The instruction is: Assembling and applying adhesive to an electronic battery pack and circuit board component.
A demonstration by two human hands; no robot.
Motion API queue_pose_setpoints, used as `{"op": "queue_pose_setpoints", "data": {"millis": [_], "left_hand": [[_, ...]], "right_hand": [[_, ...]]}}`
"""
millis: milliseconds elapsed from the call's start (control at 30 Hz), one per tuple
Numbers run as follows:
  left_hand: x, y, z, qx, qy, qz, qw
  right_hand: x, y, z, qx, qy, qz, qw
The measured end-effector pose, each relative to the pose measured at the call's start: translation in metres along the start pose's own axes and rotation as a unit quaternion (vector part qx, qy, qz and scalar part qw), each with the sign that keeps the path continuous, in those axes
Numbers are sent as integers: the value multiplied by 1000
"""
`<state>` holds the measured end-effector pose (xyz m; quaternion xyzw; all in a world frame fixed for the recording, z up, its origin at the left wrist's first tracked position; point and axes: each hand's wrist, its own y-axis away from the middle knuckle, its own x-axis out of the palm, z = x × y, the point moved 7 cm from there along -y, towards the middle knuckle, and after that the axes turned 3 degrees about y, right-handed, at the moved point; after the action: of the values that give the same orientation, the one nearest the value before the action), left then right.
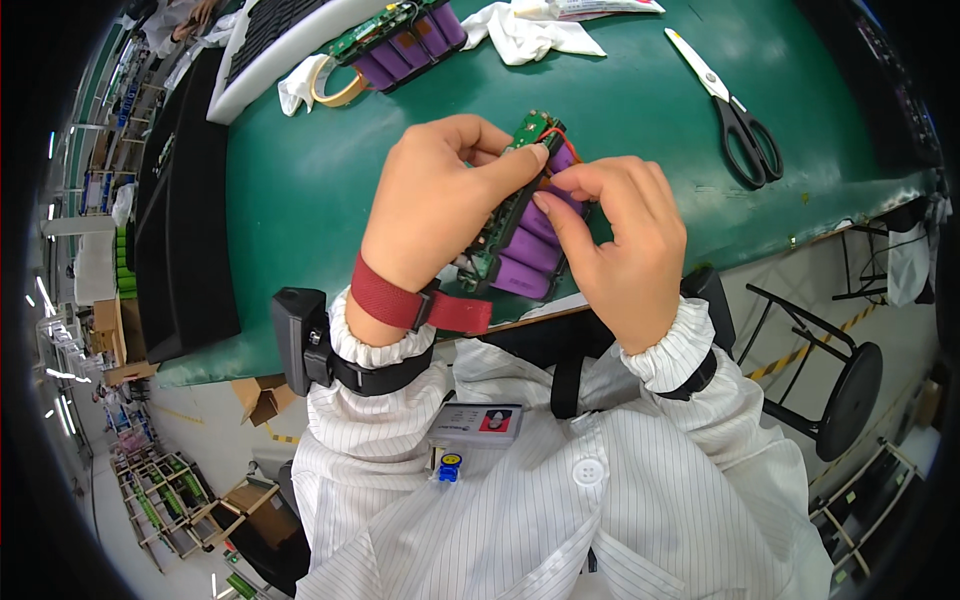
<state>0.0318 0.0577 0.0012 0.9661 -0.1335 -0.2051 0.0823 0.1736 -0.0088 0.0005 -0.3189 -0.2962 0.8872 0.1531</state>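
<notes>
A battery pack of purple cylindrical cells (528, 262) with a green circuit board (532, 128) along one side stands tilted at the near edge of the green table. My left hand (430, 200) is closed around its board side, thumb pressed near the top end. Close to that thumb a red wire (562, 138) curves over the cells. My right hand (635, 240) pinches thumb and forefinger together against the pack's upper right side. Whatever lies between those fingertips is too small to make out. A red strap (385, 295) circles my left wrist.
Behind are a second purple pack (410, 48), a tape roll (338, 85) and crumpled white cloth (525, 35). Black-handled scissors (735, 120) lie to the right on the green table (290, 190). A white foam-edged tray (275, 50) sits far left; a black stool (848, 400) stands right.
</notes>
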Motion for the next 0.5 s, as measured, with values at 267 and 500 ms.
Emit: {"op": "queue_pose_setpoints", "data": {"millis": [267, 500], "left_hand": [[1, 0, 0, 34, -32, -13, 999], [-1, -1, 3, 32, -36, -19, 999]], "right_hand": [[2, 4, 4, -22, -3, -13, 1000], [1, 2, -4, 37, -53, 6, 998]]}}
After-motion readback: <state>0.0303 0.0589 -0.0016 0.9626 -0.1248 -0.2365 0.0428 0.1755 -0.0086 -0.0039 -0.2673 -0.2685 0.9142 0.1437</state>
